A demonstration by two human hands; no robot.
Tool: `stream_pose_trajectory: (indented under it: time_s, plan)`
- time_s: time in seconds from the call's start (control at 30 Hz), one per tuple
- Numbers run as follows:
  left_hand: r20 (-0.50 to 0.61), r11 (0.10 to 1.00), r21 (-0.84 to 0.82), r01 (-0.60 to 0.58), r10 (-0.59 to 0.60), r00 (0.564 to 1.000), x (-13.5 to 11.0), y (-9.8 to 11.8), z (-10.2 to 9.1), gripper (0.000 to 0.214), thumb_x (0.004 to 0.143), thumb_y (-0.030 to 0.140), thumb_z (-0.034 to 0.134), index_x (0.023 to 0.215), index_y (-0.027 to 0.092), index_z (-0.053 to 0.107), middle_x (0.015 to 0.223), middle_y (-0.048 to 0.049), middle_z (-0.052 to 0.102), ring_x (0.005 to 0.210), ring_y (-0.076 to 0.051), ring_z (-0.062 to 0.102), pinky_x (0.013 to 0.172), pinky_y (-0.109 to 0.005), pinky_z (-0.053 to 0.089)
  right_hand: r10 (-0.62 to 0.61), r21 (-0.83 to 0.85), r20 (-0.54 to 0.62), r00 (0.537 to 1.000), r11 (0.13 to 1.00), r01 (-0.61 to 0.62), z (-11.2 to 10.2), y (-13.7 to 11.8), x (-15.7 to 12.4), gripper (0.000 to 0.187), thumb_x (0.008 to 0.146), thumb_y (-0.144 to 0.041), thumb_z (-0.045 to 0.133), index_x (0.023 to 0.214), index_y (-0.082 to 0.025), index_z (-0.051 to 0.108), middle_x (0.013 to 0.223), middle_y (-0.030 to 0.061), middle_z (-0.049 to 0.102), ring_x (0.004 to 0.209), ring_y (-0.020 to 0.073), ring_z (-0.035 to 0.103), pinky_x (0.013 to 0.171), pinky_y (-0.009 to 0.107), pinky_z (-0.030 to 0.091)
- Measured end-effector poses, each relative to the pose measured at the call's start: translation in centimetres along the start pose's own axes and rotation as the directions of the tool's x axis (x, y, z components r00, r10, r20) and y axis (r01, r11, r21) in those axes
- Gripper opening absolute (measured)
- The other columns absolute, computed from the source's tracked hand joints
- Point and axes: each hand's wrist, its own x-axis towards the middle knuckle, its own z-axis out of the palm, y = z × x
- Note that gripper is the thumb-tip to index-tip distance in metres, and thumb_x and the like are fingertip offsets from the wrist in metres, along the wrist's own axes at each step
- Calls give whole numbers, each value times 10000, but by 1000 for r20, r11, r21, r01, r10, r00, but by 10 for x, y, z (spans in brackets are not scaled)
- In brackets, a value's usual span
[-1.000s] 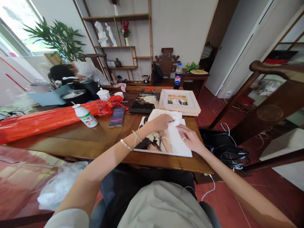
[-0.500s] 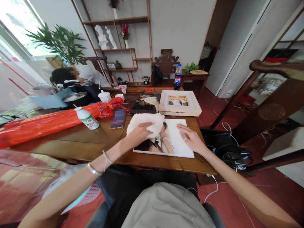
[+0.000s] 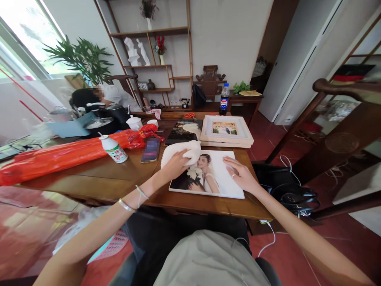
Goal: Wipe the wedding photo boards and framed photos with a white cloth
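A wedding photo panel (image 3: 224, 178) with white edges lies flat on the wooden table in front of me. My left hand (image 3: 176, 163) presses a white cloth (image 3: 170, 151) onto its upper left corner, fingers curled over the fabric. The cloth hides that corner and spills past the panel's left edge. On the right side of the panel, my right hand (image 3: 242, 174) lies with its fingers stretched out across the white surface, holding nothing.
Behind the panel are a dark photo print (image 3: 181, 133), a white picture frame (image 3: 248, 135) and a cola bottle (image 3: 224, 101). To the left lie a phone (image 3: 150, 150), a white bottle (image 3: 114, 150) and a long red-wrapped bundle (image 3: 68, 155). A person sits beyond the pots.
My left hand has drawn the cloth a little leftward over the panel, uncovering more of the photo's upper middle. My right hand stays in place on the panel.
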Motion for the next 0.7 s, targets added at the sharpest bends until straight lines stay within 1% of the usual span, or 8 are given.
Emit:
stream_pose_trajectory:
  time_s: [0.1,0.17,0.23,0.33,0.43,0.53,0.63,0.7]
  plan:
    - [-50,1000,12,2,-1,999,10,-13,12,268,952,251,458,1058,68,623,1312,-207,537,1321,-329,395,1080,-452,347,30,4,-7,1000,1000,-30,0,1,1,333,876,-271,521,1170,-215,667,1286,87,622,1262,251,526,1094,473,403]
    - [-65,1000,26,-5,7,998,9,-15,18,252,942,261,470,1062,102,625,1331,-188,524,1333,-325,381,1079,-444,350,52,10,-10,999,999,-52,1,2,1,338,873,-269,525,1172,-199,667,1292,99,616,1265,254,522,1100,469,395]
    - [-59,999,44,-11,13,998,7,-15,22,235,937,261,473,1043,135,640,1305,-168,547,1346,-314,365,1082,-440,351,66,18,-11,998,998,-66,1,4,2,341,873,-266,525,1175,-187,663,1293,109,614,1268,250,519,1108,467,384]
    - [-32,997,76,-20,23,999,5,-14,23,228,936,230,465,1021,149,660,1231,-150,597,1354,-296,356,1083,-440,352,79,39,-12,997,996,-78,2,5,2,344,870,-263,532,1179,-180,656,1291,116,614,1272,241,516,1109,466,380]
    - [-27,995,96,-12,14,1000,6,-14,23,223,932,212,474,1031,133,658,1274,-154,572,1358,-296,350,1077,-452,357,88,53,-12,996,995,-87,2,4,2,342,863,-265,543,1173,-180,659,1289,118,616,1269,241,518,1110,466,379]
    - [-27,994,113,5,-2,1000,8,-14,20,240,935,231,483,1063,117,650,1345,-175,518,1360,-301,349,1076,-454,358,89,52,-14,996,995,-89,2,3,2,342,858,-268,550,1171,-186,661,1289,115,616,1264,246,523,1107,467,383]
    - [-29,990,134,39,-35,999,7,-5,15,258,936,240,485,1081,108,653,1419,-193,442,1362,-315,348,1075,-478,354,81,40,-13,997,996,-80,2,3,2,340,858,-268,547,1166,-185,664,1284,118,619,1254,252,532,1101,472,390]
    - [-10,987,152,45,-44,999,1,12,10,235,913,224,524,1085,150,667,1468,-159,392,1371,-323,333,1078,-507,341,73,29,-10,997,997,-73,2,3,2,339,861,-264,539,1166,-184,663,1283,120,620,1252,253,535,1098,477,392]
